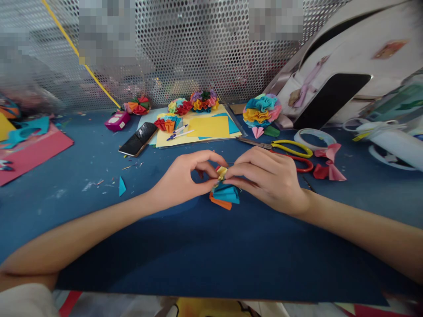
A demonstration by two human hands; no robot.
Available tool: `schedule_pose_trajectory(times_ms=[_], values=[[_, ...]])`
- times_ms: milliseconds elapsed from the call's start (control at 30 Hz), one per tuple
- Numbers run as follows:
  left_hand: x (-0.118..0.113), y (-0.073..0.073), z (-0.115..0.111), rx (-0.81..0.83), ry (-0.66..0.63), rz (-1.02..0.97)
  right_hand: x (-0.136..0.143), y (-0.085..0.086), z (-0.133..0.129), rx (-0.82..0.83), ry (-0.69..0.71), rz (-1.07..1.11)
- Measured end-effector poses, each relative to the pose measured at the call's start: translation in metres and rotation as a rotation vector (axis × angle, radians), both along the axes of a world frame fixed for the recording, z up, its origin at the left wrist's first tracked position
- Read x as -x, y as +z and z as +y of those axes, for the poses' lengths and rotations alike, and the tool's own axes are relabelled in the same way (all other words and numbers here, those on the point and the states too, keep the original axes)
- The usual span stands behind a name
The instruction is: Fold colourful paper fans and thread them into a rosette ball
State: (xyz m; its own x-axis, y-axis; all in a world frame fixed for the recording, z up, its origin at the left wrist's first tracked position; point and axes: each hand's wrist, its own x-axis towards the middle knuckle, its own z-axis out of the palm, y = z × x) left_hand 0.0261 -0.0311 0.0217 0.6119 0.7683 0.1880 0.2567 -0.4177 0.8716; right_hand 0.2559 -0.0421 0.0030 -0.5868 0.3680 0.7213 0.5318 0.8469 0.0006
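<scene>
Between my two hands is a small folded paper flower point(225, 193) with blue, orange and yellow pleats. My left hand point(185, 178) pinches its left side near the yellow middle with thumb and fingers. From the right, my right hand point(269, 178) pinches the same spot, fingertips close together. The blue and orange pleats fan out below my fingertips, just above the dark blue table point(211, 255). The flower's far side is partly hidden by my fingers. Just beyond my right hand lie scissors with yellow handles point(292, 147) and a red-handled pair point(306, 165).
Finished paper flowers point(205, 101) stand at the back by yellow sheets point(209, 127) and pens point(180, 132). A phone point(138, 138) and a purple box point(117, 120) lie left of them. At right are a multicoloured flower point(262, 110), tape roll point(315, 139), pink paper bow point(329, 163) and white backpack point(346, 53).
</scene>
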Motion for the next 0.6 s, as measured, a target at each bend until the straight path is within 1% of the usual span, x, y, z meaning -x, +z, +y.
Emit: schedule_pose_trajectory(times_ms=[100, 200, 333, 433, 600], values=[[-0.0029, -0.0029, -0.0041, -0.057, 0.025, -0.001, 0.0007, -0.0017, -0.0002, -0.003, 0.009, 0.001], [-0.0048, -0.0044, -0.0077, -0.079, 0.062, 0.001, 0.0015, -0.0029, -0.001, 0.004, 0.022, 0.003], [-0.0036, -0.0019, -0.0092, -0.091, 0.095, 0.024, 0.0017, -0.0023, -0.0016, 0.003, 0.021, 0.004], [-0.0021, 0.0013, -0.0091, -0.079, 0.086, 0.048, 0.0013, 0.0, -0.0021, 0.001, 0.016, 0.004], [-0.0019, 0.0033, -0.0104, -0.077, 0.064, 0.053, 0.0013, 0.0057, -0.0032, 0.06, 0.052, 0.027]])
